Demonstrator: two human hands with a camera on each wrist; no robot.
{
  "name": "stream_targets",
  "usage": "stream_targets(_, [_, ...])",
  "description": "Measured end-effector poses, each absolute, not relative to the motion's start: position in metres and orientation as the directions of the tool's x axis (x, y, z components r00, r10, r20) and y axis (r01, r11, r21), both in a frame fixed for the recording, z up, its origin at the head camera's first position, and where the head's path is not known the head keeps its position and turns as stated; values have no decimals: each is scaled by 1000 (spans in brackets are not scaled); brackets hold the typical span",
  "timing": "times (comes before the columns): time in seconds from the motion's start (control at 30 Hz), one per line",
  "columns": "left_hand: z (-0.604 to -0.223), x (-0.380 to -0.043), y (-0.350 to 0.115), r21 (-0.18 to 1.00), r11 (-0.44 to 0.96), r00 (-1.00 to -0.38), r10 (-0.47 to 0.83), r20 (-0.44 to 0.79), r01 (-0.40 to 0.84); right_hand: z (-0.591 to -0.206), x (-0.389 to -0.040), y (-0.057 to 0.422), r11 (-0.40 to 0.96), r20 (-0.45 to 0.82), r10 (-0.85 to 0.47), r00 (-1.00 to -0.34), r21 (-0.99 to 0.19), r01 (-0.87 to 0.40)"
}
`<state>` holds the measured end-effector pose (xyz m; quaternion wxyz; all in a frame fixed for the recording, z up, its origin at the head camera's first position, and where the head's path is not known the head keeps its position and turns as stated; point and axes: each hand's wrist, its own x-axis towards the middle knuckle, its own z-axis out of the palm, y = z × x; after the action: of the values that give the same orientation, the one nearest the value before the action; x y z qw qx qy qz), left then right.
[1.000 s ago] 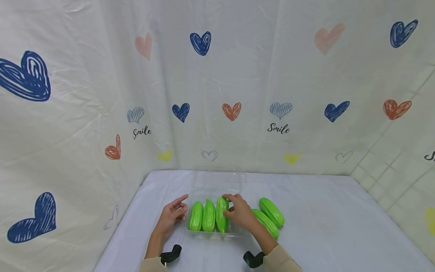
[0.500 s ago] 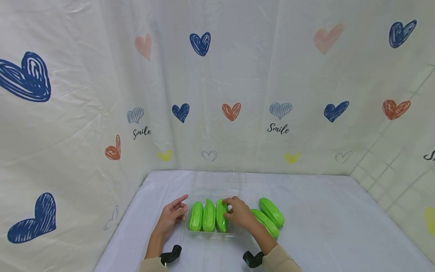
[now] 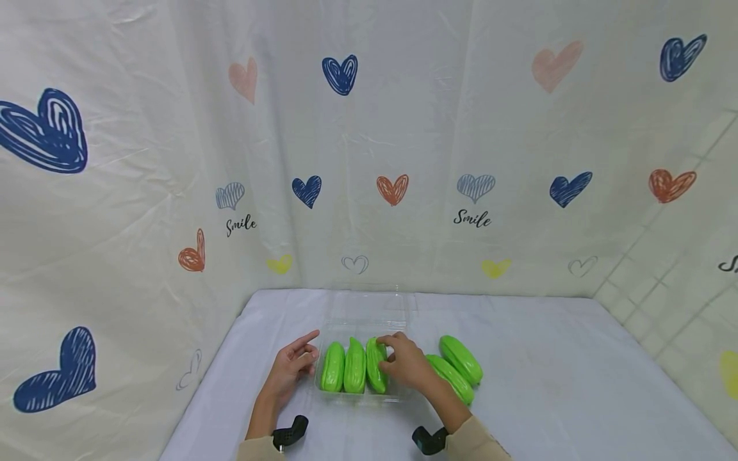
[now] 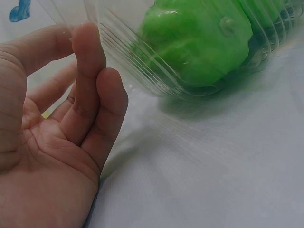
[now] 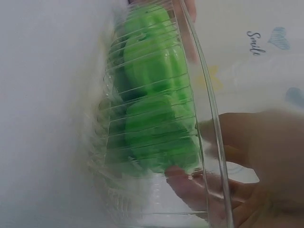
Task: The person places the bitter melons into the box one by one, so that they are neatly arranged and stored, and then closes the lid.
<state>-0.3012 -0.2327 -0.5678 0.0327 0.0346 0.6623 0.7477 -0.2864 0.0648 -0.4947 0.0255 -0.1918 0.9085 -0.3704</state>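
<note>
Three bright green, ridged cucumbers lie side by side in a clear plastic box [image 3: 360,398], among them the left cucumber [image 3: 332,368] and the middle cucumber [image 3: 354,366]. My right hand [image 3: 408,362] holds the right-hand cucumber [image 3: 375,371] between thumb and fingers, inside the box. In the right wrist view a fingertip [image 5: 175,173] touches its end, seen through the ribbed wall. My left hand [image 3: 289,370] is at the box's left side, its loosely bent fingers [image 4: 88,61] right at the plastic edge.
Two more cucumbers lie on the white cloth to the right, one cucumber [image 3: 461,360] behind the other cucumber [image 3: 451,378], which my right forearm partly covers. The box's clear lid [image 3: 369,307] is folded back behind it. A white curtain [image 3: 426,141] with printed hearts hangs behind the table.
The right-hand cucumber has settled slightly lower and tilted in the box, and my right hand has shifted a little with it. The left hand has stayed in place.
</note>
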Motion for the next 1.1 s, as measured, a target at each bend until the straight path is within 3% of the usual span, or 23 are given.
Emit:
stream_targets(0.27, [-568,-301,-233,991,-132,-996,90,-7,-19,-483,-278,76,606,206,-345,-916,-696,-385])
stream_targets(0.4, [-567,-301,-233,990,-137,-995,94,-13,-26,-480,-279,90,564,245,-273,-930,-743,-361])
stream_targets(0.67, [-568,-301,-233,991,-129,-996,93,-6,-18,-477,-281,132,552,213,-91,-973,-802,-227])
stream_targets(1.1, [-567,-300,-232,993,-121,-996,85,5,-5,-491,-286,195,614,225,-13,-974,-768,-185])
